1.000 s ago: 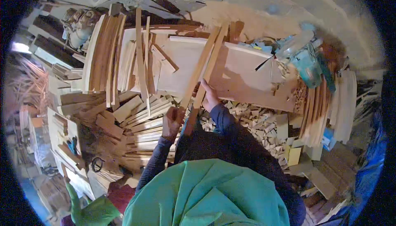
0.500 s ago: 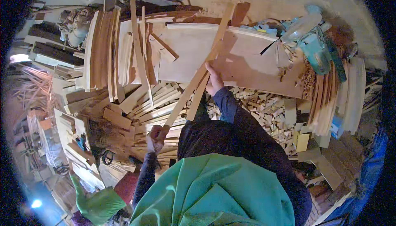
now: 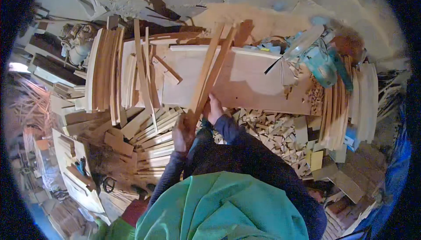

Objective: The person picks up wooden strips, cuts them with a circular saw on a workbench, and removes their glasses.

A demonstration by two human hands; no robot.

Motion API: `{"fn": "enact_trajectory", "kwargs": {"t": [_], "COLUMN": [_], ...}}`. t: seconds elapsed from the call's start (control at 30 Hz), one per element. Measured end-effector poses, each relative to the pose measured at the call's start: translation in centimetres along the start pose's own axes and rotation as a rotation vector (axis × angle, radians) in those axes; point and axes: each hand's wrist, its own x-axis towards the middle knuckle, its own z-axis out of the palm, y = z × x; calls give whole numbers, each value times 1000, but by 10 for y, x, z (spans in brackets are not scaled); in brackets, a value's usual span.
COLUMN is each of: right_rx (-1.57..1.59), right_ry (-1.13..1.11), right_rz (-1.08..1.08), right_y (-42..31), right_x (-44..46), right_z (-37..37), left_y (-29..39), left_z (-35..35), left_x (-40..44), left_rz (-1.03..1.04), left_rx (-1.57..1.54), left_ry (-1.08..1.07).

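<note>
With our left hand (image 3: pixel 180 132) and right hand (image 3: pixel 214 110), we grip the long wooden strips (image 3: pixel 205 70), their far ends above the board (image 3: pixel 263 71).

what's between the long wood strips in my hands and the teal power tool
The head view shows pale board beside the long strips, partly shadowed, then a thin dark piece and wood scraps near the teal tool.

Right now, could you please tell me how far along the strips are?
The left stack and right stack look done, being neatly grouped, with offcuts heaped nearby. The left hand holds two strips, the right hand against them. Those two seem left to place; I cannot tell whether others remain.
</note>
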Motion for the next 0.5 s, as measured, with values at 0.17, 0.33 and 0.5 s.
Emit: {"fn": "enact_trajectory", "kwargs": {"t": [0.17, 0.33, 0.5], "right_rx": [-31, -105, -296], "right_ry": [-176, -236, -59], "right_rz": [22, 58, -187], "right_y": [-1, -2, -16], "right_x": [-22, -30, -16], "right_z": [20, 16, 11], "left_y": [-11, -16, -29], "left_z": [21, 22, -14], "left_x": [32, 16, -21], "left_rz": [427, 160, 181], "left_rx": [460, 409, 454], "left_ry": [88, -53, -200]}}
